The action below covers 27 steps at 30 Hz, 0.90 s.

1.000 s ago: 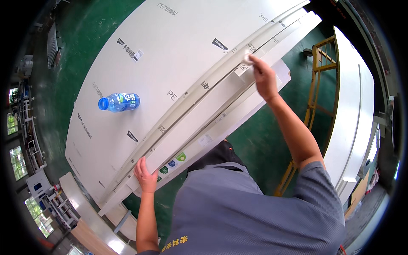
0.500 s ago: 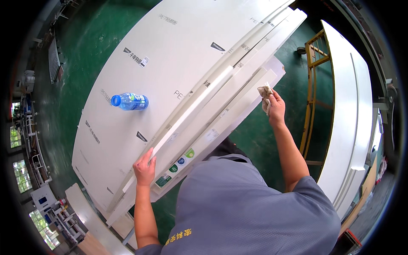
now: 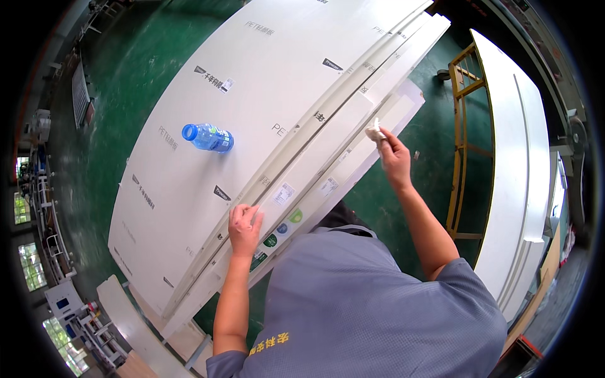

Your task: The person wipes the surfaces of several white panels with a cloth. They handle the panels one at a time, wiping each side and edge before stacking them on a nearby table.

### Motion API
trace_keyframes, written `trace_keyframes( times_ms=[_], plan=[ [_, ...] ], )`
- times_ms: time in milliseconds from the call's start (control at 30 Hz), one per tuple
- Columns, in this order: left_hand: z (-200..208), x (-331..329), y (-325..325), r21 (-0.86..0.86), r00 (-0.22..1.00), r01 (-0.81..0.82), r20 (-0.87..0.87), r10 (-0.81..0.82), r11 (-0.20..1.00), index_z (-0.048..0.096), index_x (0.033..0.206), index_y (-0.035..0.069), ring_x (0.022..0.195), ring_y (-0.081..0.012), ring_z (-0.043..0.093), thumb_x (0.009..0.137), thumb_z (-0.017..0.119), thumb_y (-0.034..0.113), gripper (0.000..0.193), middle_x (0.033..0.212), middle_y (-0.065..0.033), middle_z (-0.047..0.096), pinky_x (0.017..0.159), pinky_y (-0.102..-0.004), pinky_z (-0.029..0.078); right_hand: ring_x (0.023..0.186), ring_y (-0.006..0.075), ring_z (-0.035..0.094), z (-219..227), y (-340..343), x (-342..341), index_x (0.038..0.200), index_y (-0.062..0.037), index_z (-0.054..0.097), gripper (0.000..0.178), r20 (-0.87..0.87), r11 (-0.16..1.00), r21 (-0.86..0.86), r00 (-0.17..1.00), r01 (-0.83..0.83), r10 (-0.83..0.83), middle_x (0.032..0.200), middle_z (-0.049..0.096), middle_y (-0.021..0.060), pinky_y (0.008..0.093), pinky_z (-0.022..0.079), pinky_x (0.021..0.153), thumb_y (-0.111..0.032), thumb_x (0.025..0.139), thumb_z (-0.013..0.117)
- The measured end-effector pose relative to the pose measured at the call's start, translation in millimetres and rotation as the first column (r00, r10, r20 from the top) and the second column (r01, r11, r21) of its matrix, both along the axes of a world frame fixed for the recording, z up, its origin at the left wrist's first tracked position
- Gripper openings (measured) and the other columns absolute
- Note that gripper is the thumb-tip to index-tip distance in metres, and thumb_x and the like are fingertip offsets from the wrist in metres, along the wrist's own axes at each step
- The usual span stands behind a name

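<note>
Right hand (image 3: 394, 154) pinches a small white cloth (image 3: 375, 131) against the panel (image 3: 353, 142) edge. Left hand (image 3: 244, 228) flat, open, steadying. Best wiped with even pressure along the edge.

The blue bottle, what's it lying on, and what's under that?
The blue bottle lies on its side on the top white panel of a stack. More white panels stick out along the stack's near edge. Beyond the stack is green floor; what supports the stack is covered.
</note>
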State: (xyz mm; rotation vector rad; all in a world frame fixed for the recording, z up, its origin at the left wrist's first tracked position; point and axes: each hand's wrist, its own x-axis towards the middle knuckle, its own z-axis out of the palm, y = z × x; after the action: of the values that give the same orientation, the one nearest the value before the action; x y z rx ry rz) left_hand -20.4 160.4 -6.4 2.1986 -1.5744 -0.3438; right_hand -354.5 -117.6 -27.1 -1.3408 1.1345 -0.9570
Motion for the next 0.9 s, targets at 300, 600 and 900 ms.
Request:
trace_keyframes(
  times_ms=[300, 600, 900],
  plan=[
    [-22.9, -21.1, 10.2, 0.053, 0.998, -0.026, -0.049, 0.028, 0.998, 0.058, 0.142, 0.009, 0.11, -0.0376, 0.07, 0.071, 0.091, 0.026, 0.079, 0.125, -0.016, 0.071, 0.091, -0.0461, 0.057, 0.15, 0.0337, 0.042, 6.9, 87.2, 122.5, 0.149, -0.0047, 0.052, 0.059, -0.731, 0.465, -0.43, 0.601, -0.774, 0.324, 0.159, 0.047, 0.0182, 0.0482, 0.033, 0.124, -0.028, 0.096, 0.067],
    [-22.3, -21.3, 8.5, 0.034, 0.999, -0.02, -0.03, 0.021, 0.999, 0.058, 0.141, 0.009, 0.106, -0.0374, 0.071, 0.07, 0.092, 0.023, 0.08, 0.122, -0.0172, 0.072, 0.089, -0.0451, 0.058, 0.159, 0.0358, 0.022, -8.4, -77.9, 91.7, 0.163, -0.0014, 0.029, 0.086, -0.881, 0.784, -0.33, 0.47, -0.526, -0.056, 0.17, 0.027, 0.0227, 0.0502, 0.015, 0.131, -0.048, 0.097, 0.062],
    [-23.1, -24.2, 10.6, 0.069, 0.998, -0.046, -0.043, 0.049, 0.997, 0.059, 0.14, 0.008, 0.108, -0.039, 0.07, 0.069, 0.091, 0.023, 0.079, 0.123, -0.0181, 0.072, 0.092, -0.0461, 0.057, 0.157, 0.0397, 0.026, -6.1, -106.6, 77.6, 0.162, 0.0022, 0.027, 0.091, -0.851, 0.716, -0.421, 0.517, -0.558, -0.097, 0.167, 0.03, 0.0249, 0.0505, 0.02, 0.129, -0.046, 0.095, 0.066]
  ],
)
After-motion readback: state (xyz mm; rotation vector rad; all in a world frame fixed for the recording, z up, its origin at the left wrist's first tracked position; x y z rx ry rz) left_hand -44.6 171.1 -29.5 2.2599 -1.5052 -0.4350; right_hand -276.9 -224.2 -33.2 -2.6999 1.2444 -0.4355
